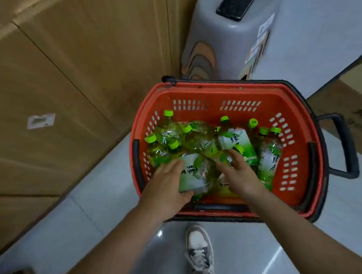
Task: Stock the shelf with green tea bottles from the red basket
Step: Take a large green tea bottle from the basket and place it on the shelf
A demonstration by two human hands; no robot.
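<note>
Fingers (176,166) of the left hand (165,188) are curled around a white-and-green labelled green tea bottle (193,174) lying at the near side of the load, thumb under its near end, so that hand is closing on or already holding it; fingers (230,160) of the right hand (240,176) lie spread and fairly flat over the neighbouring bottles, and whether they grip one I cannot tell.

Largest around them are the stacked brown cardboard cartons (56,71) filling the left side; then the pale glossy tiled floor (250,264); then a grey plastic bin with a black handle (229,26) standing just beyond the basket; no shelf to be stocked shows clearly in this view.

On the floor sits the red plastic shopping basket with black handles (305,132), roughly half full of clear green tea bottles with lime-green caps (198,139), some upright at the far wall, most lying jumbled; near the basket's front edge is a grey-and-white sneaker (200,252).

Judged from this, the step in hand is the pick from the basket, with much stock left; the next move calls for a firm close on the bottle, a lift clear of the rim without dragging neighbours, and a turn towards the shelf.
</note>
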